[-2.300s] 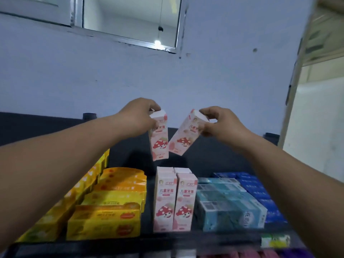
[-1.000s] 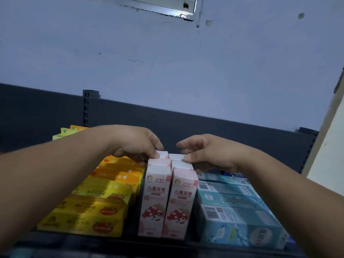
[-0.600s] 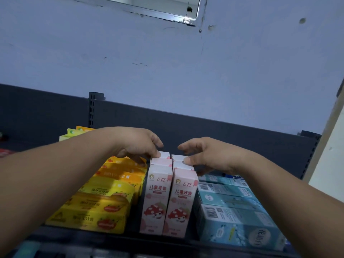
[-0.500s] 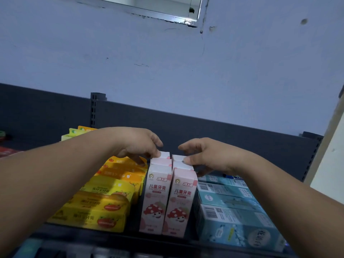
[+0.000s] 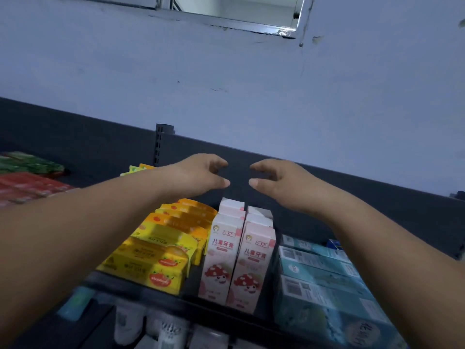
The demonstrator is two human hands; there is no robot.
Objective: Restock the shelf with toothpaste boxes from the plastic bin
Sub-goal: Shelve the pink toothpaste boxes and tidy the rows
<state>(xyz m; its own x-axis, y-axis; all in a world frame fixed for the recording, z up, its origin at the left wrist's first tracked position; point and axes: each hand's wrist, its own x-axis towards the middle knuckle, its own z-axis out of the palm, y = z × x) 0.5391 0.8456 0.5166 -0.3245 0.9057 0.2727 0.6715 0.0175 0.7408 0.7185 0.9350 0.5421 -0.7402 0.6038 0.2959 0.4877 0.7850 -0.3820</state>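
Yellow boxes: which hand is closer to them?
Left. The left hand hovers above the rear of the yellow boxes; the right hand hovers off to their right, past the pink boxes.

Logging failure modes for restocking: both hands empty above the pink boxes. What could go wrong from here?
The pink boxes stand narrow on end; the left hand or right hand, hovering above the back ones, could clip a top and topple a row.
The front pair sits near the shelf edge; a domino fall might push them off.
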